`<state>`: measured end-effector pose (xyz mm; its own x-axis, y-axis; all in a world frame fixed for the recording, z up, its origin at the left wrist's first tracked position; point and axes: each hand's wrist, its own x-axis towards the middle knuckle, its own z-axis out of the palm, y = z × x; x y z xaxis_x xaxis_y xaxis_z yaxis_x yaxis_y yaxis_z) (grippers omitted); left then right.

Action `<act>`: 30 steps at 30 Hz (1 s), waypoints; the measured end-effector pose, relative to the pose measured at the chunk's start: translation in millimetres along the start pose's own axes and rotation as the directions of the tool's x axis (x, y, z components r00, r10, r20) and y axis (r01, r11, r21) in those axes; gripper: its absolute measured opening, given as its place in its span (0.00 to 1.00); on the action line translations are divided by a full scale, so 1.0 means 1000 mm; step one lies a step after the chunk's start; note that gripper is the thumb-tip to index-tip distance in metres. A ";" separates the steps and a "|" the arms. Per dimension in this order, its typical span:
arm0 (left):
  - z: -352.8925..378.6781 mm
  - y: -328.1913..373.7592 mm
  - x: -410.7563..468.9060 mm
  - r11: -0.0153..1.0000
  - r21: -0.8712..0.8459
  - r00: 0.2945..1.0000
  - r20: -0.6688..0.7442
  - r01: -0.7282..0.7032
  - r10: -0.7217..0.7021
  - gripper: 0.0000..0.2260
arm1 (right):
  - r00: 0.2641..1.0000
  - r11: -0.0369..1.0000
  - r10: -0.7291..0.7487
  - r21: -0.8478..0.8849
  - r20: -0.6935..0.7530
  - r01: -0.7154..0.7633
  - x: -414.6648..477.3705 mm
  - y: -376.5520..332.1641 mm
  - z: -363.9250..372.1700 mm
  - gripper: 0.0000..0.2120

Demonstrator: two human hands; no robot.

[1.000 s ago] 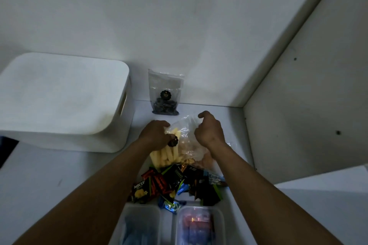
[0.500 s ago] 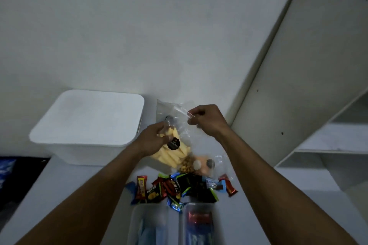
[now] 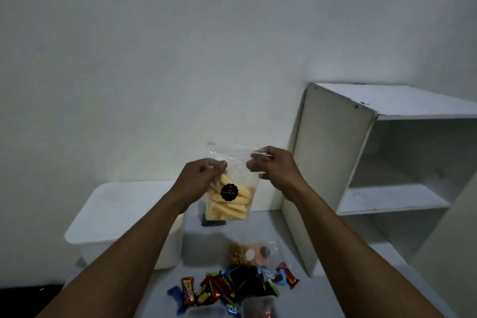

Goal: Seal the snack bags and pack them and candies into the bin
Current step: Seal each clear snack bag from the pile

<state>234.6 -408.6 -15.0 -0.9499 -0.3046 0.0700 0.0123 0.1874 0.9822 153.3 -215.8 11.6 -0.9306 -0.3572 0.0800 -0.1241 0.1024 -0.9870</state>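
A: Head view, and I've got both hands up in front of the wall. My left hand (image 3: 201, 175) pinches the top left corner of the bag (image 3: 228, 188), my right hand (image 3: 271, 165) pinches the top right corner. Fingers closed on plastic on both sides.

B: Where does the bag sit against those pinches?

A: It hangs below and between them, in the air above the table (image 3: 304, 289). The yellow sticks (image 3: 227, 205) fill the lower half, with a round black label (image 3: 229, 191) on the front face. The clear top strip spans hand to hand.

B: Which way does it point?

A: Upright, mouth up, bottom down, long axis about vertical, front face toward me. Whether the seal is closed, I cannot tell.

B: Room around it?

A: Bare wall behind. The bin (image 3: 124, 217) stands low on the left, under my left forearm. The shelf (image 3: 327, 162) is on the right, its side panel just beside my right hand. Below the bag a dark bag bottom (image 3: 213, 223) peeks out on the table.

B: Anything nearer you?

A: A second snack bag (image 3: 249, 255) lies flat on the table, well below the held one. In front of it the candies (image 3: 232, 289) sit in a loose pile. At the bottom edge are clear containers (image 3: 258, 307), blurred.
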 end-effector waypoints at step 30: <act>-0.004 0.140 -0.046 0.934 -0.315 0.985 -0.093 -0.169 0.147 0.09 | 0.933 0.954 -0.297 0.085 0.201 0.286 -0.029 -0.117 -0.024 0.03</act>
<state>281.3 -371.8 120.1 -0.9048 -0.3589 0.2291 0.2701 -0.0678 0.9604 186.5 -195.2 128.5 -0.7626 -0.5502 0.3402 -0.3553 -0.0831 -0.9310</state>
